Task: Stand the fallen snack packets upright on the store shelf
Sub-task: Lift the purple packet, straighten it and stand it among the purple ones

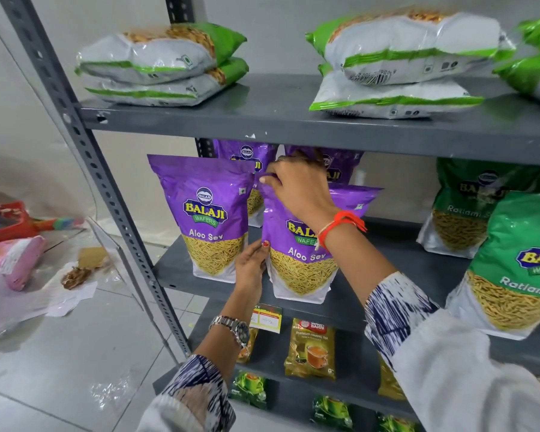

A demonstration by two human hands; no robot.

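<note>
A purple Aloo Sev packet (296, 263) stands upright on the middle grey shelf (387, 294). My right hand (296, 188) grips its top edge, and my left hand (251, 266) presses against its lower left side. Another purple Aloo Sev packet (208, 219) stands upright just to the left, touching my left hand. Two more purple packets (247, 154) stand behind them, partly hidden. On the top shelf (293, 120), green and white packets (156, 67) lie flat in stacks of two, with a second stack (402, 67) further right.
Green Ratlami Sev packets (518, 269) stand at the right of the middle shelf. Tea packets (312, 347) fill the lower shelves. A slotted grey upright (106, 188) frames the left side. Red and pink items (16, 247) and paper litter lie on the tiled floor at left.
</note>
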